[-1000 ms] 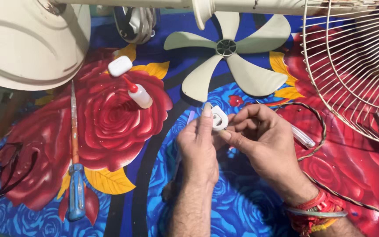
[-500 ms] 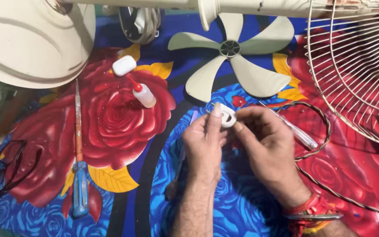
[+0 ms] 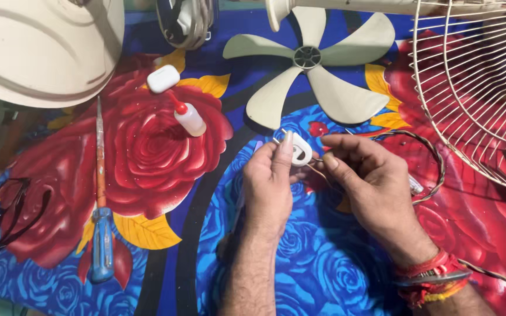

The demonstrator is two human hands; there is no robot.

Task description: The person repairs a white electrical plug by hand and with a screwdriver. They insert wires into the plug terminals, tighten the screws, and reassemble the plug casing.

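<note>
**Small white part held between both hands over a flowered cloth**

Rose-printed cloth (image 3: 147, 152) in red and blue covered the whole surface. Near its middle, a small white plastic part (image 3: 301, 149) was pinched in the closed fingers of the left hand (image 3: 270, 181). The right hand (image 3: 370, 181) was closed on thin wires just beside that part. A cream fan blade (image 3: 314, 70) was laid near the far edge, a wire fan guard (image 3: 475, 88) at the far right corner. A screwdriver (image 3: 101, 193) and a small red-tipped bottle (image 3: 187, 117) were seen towards the left side.

place: home repair spot | cues: rose-print cloth (image 3: 147, 152), fan blade (image 3: 317, 76), wire guard (image 3: 475, 88), screwdriver (image 3: 102, 193)
</note>
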